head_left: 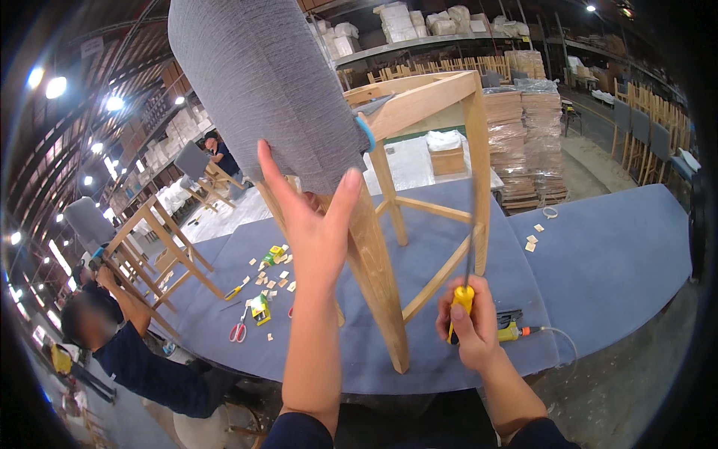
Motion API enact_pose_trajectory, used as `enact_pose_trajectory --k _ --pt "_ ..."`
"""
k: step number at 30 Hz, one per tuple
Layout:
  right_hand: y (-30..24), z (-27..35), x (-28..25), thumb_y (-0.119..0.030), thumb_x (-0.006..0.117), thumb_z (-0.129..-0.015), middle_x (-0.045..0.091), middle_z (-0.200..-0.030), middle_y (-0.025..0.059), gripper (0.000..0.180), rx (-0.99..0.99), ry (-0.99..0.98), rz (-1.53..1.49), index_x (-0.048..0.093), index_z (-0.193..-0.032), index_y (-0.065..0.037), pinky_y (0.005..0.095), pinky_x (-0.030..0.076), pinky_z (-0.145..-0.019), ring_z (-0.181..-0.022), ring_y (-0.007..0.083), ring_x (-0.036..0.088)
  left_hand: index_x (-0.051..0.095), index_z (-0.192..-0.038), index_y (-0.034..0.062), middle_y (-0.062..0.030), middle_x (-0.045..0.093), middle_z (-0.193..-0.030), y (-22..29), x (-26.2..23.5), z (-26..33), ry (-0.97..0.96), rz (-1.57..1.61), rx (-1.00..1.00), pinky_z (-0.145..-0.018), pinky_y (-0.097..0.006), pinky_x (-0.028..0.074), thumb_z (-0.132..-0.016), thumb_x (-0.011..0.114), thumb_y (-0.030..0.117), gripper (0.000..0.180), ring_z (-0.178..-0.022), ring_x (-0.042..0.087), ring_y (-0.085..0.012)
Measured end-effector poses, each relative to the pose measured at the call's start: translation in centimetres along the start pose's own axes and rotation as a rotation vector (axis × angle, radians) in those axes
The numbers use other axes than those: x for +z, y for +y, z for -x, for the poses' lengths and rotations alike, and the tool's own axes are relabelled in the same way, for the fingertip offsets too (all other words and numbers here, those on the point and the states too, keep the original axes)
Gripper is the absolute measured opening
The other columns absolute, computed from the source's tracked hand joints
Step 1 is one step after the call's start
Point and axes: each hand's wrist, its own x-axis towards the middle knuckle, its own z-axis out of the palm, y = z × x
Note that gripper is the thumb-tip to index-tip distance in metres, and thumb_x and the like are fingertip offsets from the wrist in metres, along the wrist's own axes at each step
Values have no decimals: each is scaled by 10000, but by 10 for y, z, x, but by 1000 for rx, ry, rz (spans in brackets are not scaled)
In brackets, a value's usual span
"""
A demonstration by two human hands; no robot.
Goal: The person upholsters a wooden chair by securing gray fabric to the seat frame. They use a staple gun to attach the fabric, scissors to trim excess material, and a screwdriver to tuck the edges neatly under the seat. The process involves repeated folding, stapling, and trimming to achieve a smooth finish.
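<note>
At twelve o'clock from the worker, a wooden chair (374, 277) stood on the smooth blue-grey tabletop (613, 239), smooth-grained legs below a woven grey backrest (254, 82). The left hand (314, 224) was spread against the backrest's lower end, thumb and forefinger wide apart; the right hand (475, 325) was wrapped round a yellow-handled screwdriver (463, 299), its slim shaft upward. A hosed air tool (512, 331) lay just beside it at one o'clock; red-handled scissors (238, 332) and wood chips (283, 283) at ten. One chair leg (395, 344) stood near the closest edge; room opened toward two.
</note>
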Motion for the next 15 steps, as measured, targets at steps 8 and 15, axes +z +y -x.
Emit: enact_pose_trajectory --k 8,15 --pt "-14 -46 0 -97 720 -982 671 -942 94 465 -247 80 497 626 -1425 8 272 493 -740 -802 178 612 42 -1695 51 -278 126 -1715 -17 32 -10 110 -19 133 -1291 -516 132 -906 786 282 1110 -1607 124 -408" --pt "-6 -60 7 -8 714 -955 657 -938 103 448 -344 88 609 670 -1400 -37 282 506 -731 -797 177 622 24 -1695 42 -281 95 -1729 -21 29 -8 95 -90 179 -1293 -519 99 -915 756 241 1088 -1621 78 -413"
